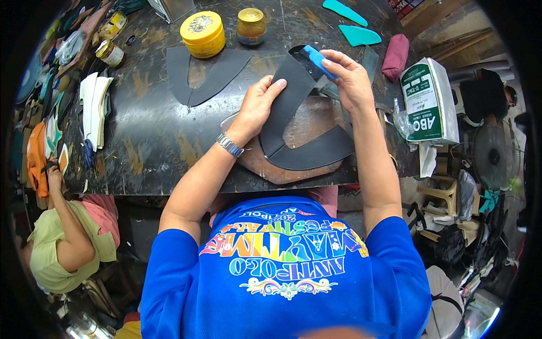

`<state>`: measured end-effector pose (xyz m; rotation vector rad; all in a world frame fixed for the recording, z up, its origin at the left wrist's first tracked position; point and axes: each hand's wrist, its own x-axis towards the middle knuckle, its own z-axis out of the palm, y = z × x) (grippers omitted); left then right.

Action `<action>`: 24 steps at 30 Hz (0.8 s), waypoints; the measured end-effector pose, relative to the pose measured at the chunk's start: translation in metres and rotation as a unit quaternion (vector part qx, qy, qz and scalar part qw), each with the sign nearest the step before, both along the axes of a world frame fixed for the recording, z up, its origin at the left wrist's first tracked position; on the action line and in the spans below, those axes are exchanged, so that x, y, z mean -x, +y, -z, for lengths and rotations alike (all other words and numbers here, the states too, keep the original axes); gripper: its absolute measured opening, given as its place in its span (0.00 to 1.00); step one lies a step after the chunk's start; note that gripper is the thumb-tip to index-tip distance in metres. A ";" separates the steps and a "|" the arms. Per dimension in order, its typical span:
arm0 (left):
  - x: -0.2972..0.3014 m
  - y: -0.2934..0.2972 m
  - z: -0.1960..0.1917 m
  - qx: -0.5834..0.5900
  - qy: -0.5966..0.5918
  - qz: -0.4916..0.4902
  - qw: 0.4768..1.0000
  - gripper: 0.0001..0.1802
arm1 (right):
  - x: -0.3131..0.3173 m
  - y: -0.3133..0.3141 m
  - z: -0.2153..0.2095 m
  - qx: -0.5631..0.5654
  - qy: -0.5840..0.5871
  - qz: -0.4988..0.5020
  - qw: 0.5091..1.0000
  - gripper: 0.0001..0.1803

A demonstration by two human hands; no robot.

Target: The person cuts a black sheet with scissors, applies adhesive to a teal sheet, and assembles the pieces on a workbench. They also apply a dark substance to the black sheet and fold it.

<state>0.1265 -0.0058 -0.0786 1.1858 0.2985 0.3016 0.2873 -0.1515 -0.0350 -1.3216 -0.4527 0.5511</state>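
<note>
My left hand (260, 108) is closed on the edge of a black V-shaped sheet (291, 93), its thumb on top. The sheet looks like a shoe upper; its bend and other arm rest over a worn brown board (265, 169) near the table's front edge. At the raised far end, my right hand (349, 79) pinches a small blue piece (319, 60) against or beside the sheet. I cannot make out exactly what the blue piece is. A second black V-shaped sheet (212, 79) lies flat further left, partly under a yellow-lidded tub (202, 34).
A glass jar (251, 27) stands beside the tub. Teal cut pieces (359, 35), a pink pouch (395, 56) and a green-and-white package (429, 101) are at the right. Pale sheets (95, 110) lie left. Another person (68, 243) sits at the left; a fan (494, 155) stands right.
</note>
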 end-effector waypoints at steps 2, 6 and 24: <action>-0.002 0.001 0.002 -0.012 0.009 0.003 1.000 0.14 | -0.002 0.003 0.000 0.003 -0.005 -0.014 1.000 0.12; -0.007 0.004 0.001 -0.034 0.016 0.009 0.999 0.14 | -0.006 0.009 0.001 0.007 -0.013 -0.041 0.999 0.13; -0.015 0.013 -0.003 0.032 0.015 -0.003 0.999 0.17 | -0.005 -0.020 0.004 0.023 0.019 -0.061 0.998 0.14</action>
